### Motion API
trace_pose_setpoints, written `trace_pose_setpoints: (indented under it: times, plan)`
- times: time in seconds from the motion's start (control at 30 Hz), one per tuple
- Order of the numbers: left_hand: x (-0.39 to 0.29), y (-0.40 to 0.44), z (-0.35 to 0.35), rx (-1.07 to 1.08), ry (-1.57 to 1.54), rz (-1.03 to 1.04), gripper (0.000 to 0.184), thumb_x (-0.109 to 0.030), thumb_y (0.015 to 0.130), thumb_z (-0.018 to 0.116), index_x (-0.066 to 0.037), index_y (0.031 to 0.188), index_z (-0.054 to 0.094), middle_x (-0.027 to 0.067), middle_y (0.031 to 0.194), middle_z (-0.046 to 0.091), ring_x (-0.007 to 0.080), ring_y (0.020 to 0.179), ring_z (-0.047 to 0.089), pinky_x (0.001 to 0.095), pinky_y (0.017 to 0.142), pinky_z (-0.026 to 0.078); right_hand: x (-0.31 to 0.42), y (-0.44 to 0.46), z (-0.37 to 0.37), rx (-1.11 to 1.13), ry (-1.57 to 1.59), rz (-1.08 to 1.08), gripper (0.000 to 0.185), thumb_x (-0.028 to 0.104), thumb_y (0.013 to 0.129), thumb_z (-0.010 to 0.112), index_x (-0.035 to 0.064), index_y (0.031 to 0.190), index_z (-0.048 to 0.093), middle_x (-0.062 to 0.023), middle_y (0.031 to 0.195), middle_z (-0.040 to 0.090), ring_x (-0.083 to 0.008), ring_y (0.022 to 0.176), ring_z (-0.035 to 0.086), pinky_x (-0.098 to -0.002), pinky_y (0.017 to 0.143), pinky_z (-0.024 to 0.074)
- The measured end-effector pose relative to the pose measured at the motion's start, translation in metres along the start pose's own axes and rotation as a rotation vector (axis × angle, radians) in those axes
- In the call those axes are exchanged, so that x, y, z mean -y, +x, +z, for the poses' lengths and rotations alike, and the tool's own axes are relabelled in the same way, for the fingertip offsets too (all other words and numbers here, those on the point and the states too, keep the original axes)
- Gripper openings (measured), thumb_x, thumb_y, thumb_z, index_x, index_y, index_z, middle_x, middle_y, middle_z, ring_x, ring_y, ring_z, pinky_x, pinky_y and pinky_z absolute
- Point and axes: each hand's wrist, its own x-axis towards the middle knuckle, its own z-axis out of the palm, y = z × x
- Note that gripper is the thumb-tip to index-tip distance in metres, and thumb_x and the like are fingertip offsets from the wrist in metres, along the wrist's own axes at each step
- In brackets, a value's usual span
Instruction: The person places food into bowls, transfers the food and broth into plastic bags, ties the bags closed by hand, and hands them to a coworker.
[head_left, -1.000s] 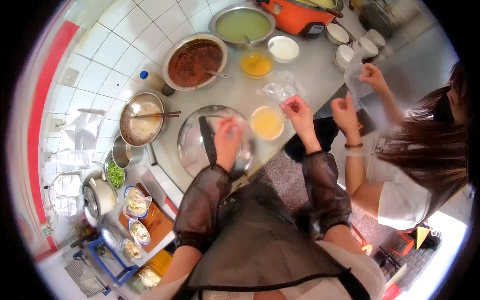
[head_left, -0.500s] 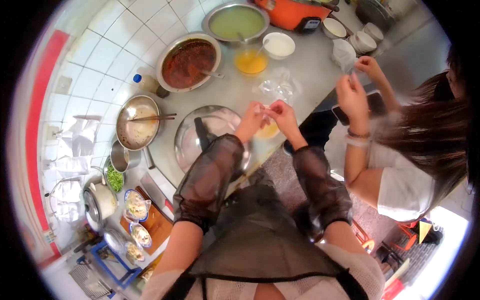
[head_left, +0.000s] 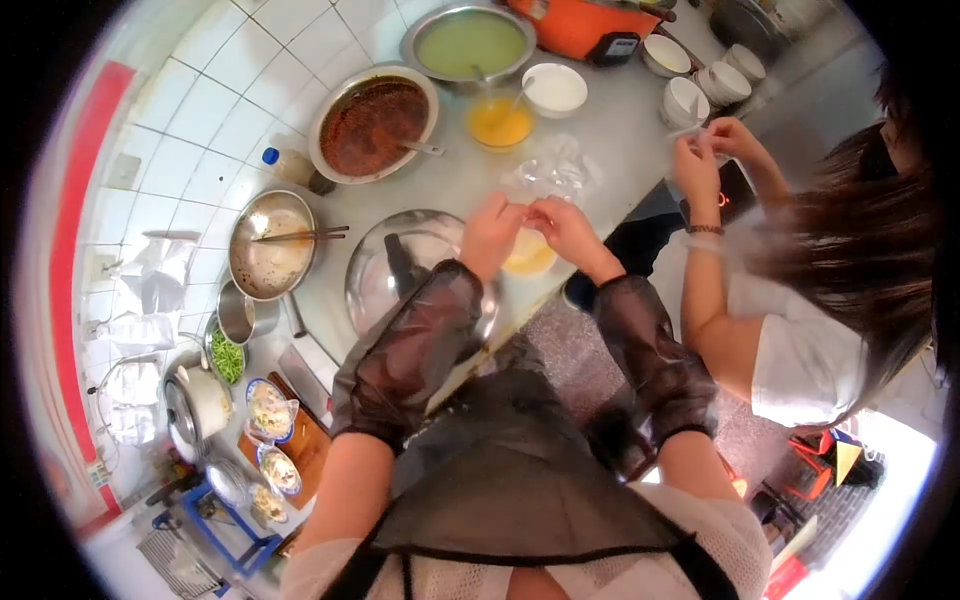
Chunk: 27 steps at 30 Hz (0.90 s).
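Observation:
My left hand and my right hand meet fingertip to fingertip above the counter's front edge. Both are closed in a pinch; whatever lies between the fingers is hidden. Just below them is a bowl of yellow contents, partly covered by my hands. Crumpled clear plastic lies on the counter beyond my fingers. To the left, close to my left forearm, sits a large round metal lid with a black handle.
Behind stand a pot of red sauce, a basin of green liquid, a bowl of yellow liquid and a white bowl. A pan with chopsticks is at left. A co-worker's hands are at right.
My hands have come closer together, and the small whitish thing between my fingers is now hidden. The co-worker's hands have drawn together; the white bowl behind them shows more.

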Motion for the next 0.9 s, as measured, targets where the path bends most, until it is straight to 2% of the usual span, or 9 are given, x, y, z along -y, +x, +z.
trace_pose_setpoints:
  times: [0.07, 0.2, 0.27, 0.3, 0.33, 0.4, 0.43, 0.63, 0.9]
  plan:
    - [0.001, -0.012, 0.002, -0.033, 0.01, -0.061, 0.021, 0.004, 0.07, 0.06, -0.004, 0.088, 0.062, 0.0125, 0.08, 0.051, 0.0313, 0.075, 0.056, 0.039, 0.064, 0.046, 0.001, -0.004, 0.002, -0.175, -0.616, -0.275, 0.006, 0.001, 0.083, 0.053, -0.0027, 0.085, 0.058, -0.0143, 0.087, 0.062, -0.0238, 0.078, 0.058, -0.0307, 0.071, 0.0459]
    - [0.044, -0.077, 0.011, 0.022, 0.107, -0.283, 0.009, 0.004, 0.075, 0.059, -0.001, 0.082, 0.063, 0.0128, 0.078, 0.055, 0.0285, 0.072, 0.058, 0.0352, 0.065, 0.047, -0.063, -0.024, 0.003, -0.367, -0.712, -0.285, 0.01, 0.005, 0.081, 0.056, -0.0005, 0.074, 0.052, -0.016, 0.08, 0.059, -0.0294, 0.072, 0.057, -0.0332, 0.066, 0.0452]
    - [0.076, -0.104, 0.025, 0.088, -0.188, -0.621, 0.007, 0.0, 0.083, 0.056, 0.001, 0.085, 0.062, 0.0107, 0.083, 0.06, 0.0225, 0.075, 0.06, 0.0345, 0.07, 0.049, -0.092, -0.028, 0.013, -0.445, -0.23, 0.218, 0.015, 0.012, 0.085, 0.057, 0.0018, 0.074, 0.055, -0.0109, 0.074, 0.057, -0.0236, 0.066, 0.054, -0.031, 0.061, 0.0433]
    - [0.063, -0.094, 0.024, -0.023, -0.517, -0.795, 0.011, -0.008, 0.089, 0.053, 0.0, 0.092, 0.059, 0.0083, 0.09, 0.062, 0.0177, 0.082, 0.059, 0.0314, 0.077, 0.048, -0.085, -0.024, 0.019, -0.455, 0.331, 0.311, 0.019, 0.017, 0.091, 0.054, 0.0049, 0.076, 0.054, -0.0042, 0.07, 0.053, -0.0181, 0.061, 0.049, -0.0284, 0.056, 0.0408]
    - [0.046, -0.079, 0.022, -0.018, -0.519, -0.809, 0.011, -0.008, 0.089, 0.053, 0.0, 0.092, 0.059, 0.0083, 0.09, 0.062, 0.0177, 0.082, 0.059, 0.0314, 0.077, 0.048, -0.071, -0.023, 0.025, -0.452, 0.333, 0.325, 0.019, 0.017, 0.091, 0.054, 0.0049, 0.076, 0.054, -0.0042, 0.07, 0.053, -0.0181, 0.061, 0.049, -0.0284, 0.056, 0.0408]
    - [0.023, -0.046, 0.022, -0.214, -1.403, -0.913, 0.012, -0.011, 0.092, 0.051, -0.003, 0.098, 0.056, 0.0089, 0.097, 0.062, 0.0184, 0.088, 0.059, 0.0287, 0.08, 0.046, -0.048, -0.013, 0.029, -0.422, 1.271, 0.492, 0.021, 0.019, 0.095, 0.049, 0.0073, 0.077, 0.049, -0.0007, 0.067, 0.047, -0.0133, 0.056, 0.043, -0.0263, 0.05, 0.0369]
    - [0.032, -0.052, 0.031, -0.191, -1.559, -0.892, 0.01, -0.013, 0.094, 0.047, -0.004, 0.091, 0.052, 0.006, 0.088, 0.058, 0.0174, 0.085, 0.055, 0.0261, 0.077, 0.043, -0.063, -0.009, 0.028, -0.41, 1.395, 0.493, 0.021, 0.019, 0.095, 0.046, 0.0088, 0.077, 0.044, -0.0021, 0.063, 0.042, -0.0126, 0.053, 0.038, -0.0263, 0.046, 0.0324]
    - [0.047, -0.063, 0.047, -0.196, -1.487, -0.951, 0.017, -0.005, 0.093, 0.043, -0.006, 0.076, 0.04, 0.0007, 0.07, 0.038, 0.014, 0.066, 0.041, 0.025, 0.062, 0.037, -0.099, 0.005, 0.014, -0.44, 1.362, 0.663, 0.017, 0.01, 0.09, 0.043, 0.0094, 0.073, 0.041, -0.0016, 0.061, 0.039, -0.0126, 0.05, 0.035, -0.0266, 0.043, 0.0294]
    - [0.036, -0.064, 0.04, -0.222, -1.212, -0.979, 0.02, -0.007, 0.095, 0.04, -0.006, 0.075, 0.042, 0.0017, 0.069, 0.041, 0.0136, 0.065, 0.041, 0.0262, 0.066, 0.039, -0.11, 0.011, 0.009, -0.483, 1.298, 0.697, 0.017, 0.011, 0.09, 0.044, 0.0099, 0.073, 0.041, -0.0004, 0.059, 0.037, -0.0119, 0.047, 0.033, -0.0258, 0.042, 0.0278]
